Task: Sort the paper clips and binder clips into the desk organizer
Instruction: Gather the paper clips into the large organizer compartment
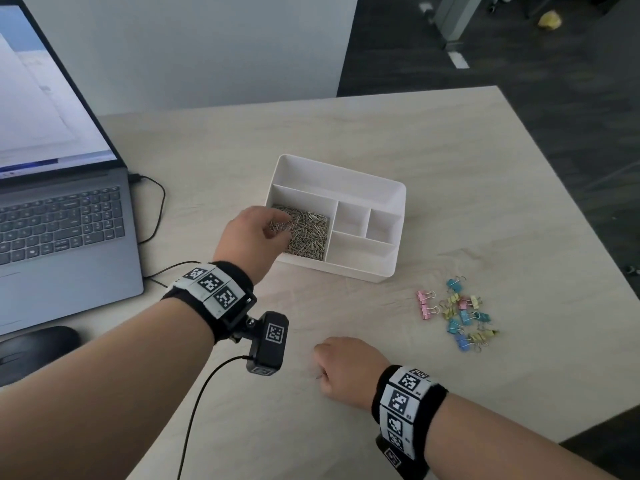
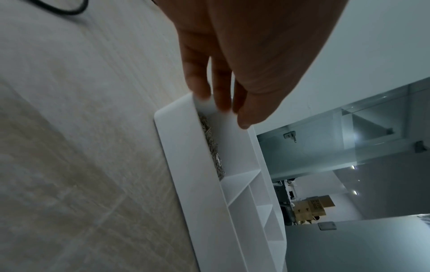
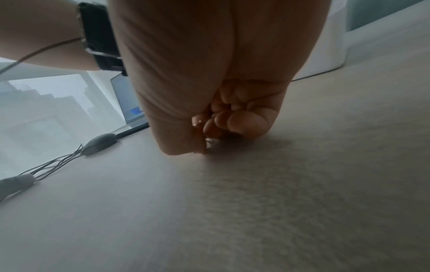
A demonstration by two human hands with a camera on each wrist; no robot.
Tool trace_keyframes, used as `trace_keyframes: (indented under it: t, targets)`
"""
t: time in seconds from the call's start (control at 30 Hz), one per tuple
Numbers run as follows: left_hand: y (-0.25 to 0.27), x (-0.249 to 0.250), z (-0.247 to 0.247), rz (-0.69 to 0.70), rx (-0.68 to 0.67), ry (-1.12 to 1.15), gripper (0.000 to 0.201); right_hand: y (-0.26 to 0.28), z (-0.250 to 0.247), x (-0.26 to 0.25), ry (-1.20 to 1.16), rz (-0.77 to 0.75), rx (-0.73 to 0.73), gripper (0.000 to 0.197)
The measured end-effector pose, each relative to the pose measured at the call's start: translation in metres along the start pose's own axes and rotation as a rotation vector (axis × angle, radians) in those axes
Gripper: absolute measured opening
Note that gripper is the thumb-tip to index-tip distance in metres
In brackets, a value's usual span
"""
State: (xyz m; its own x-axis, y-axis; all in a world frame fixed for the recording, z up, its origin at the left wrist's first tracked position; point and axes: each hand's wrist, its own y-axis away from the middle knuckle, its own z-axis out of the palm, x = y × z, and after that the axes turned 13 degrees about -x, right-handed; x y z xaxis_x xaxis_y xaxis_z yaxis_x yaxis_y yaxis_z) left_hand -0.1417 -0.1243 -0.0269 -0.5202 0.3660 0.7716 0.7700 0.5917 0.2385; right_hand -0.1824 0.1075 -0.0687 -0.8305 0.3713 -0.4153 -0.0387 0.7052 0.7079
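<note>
Clips half sorted: paper clips heaped in the desk organizer's large near-left compartment, binder clips loose on the table.
Left hand holds a small bunch of paper clips over the heap; right hand is fisted on something small and metallic. Paper clips look light, slippery, best pinched; roughly a dozen binder clips, stiff, take by the body.

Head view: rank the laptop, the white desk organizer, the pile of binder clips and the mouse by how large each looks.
1. laptop, largest though cut off by the frame.
2. desk organizer.
3 and 4. pile of binder clips and mouse look alike; the mouse is nearer the camera and partly hidden, so I won't rank them.
</note>
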Motion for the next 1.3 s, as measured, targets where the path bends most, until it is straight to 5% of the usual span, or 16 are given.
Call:
trace_keyframes:
  t: [0.13, 0.23, 0.37, 0.43, 0.7, 1.0, 1.2, 1.3]
  targets:
    - [-0.003, -0.014, -0.002, -0.118, 0.072, 0.035, 0.047, -0.002, -0.018, 0.005, -0.298, 0.041, 0.152, 0.009]
    - [-0.007, -0.028, 0.000, -0.309, -0.094, 0.104, 0.061, -0.007, -0.051, 0.006, -0.524, 0.083, 0.380, 0.014]
    - [-0.003, -0.024, 0.005, -0.359, -0.175, 0.181, 0.026, -0.020, -0.095, 0.003, -0.586, 0.061, 0.638, 0.010]
    - [-0.003, -0.021, 0.008, -0.405, -0.165, 0.230, 0.031, -0.028, -0.111, 0.001, -0.559, 0.084, 0.693, 0.005]
    - [0.038, -0.031, 0.030, -0.504, -0.144, 0.224, 0.049, -0.042, -0.113, -0.015, -0.307, 0.083, 0.619, 0.004]
    - [0.088, -0.036, 0.042, -0.495, -0.125, 0.253, 0.055, -0.031, -0.086, -0.025, -0.108, -0.022, 0.462, 0.032]
    - [0.109, -0.020, 0.033, -0.270, 0.024, 0.121, 0.026, 0.011, -0.053, 0.005, -0.210, -0.087, 0.635, 0.029]
    - [0.119, -0.009, 0.043, -0.132, -0.078, 0.089, 0.016, 0.034, -0.025, 0.033, -0.262, 0.018, 0.661, 0.029]
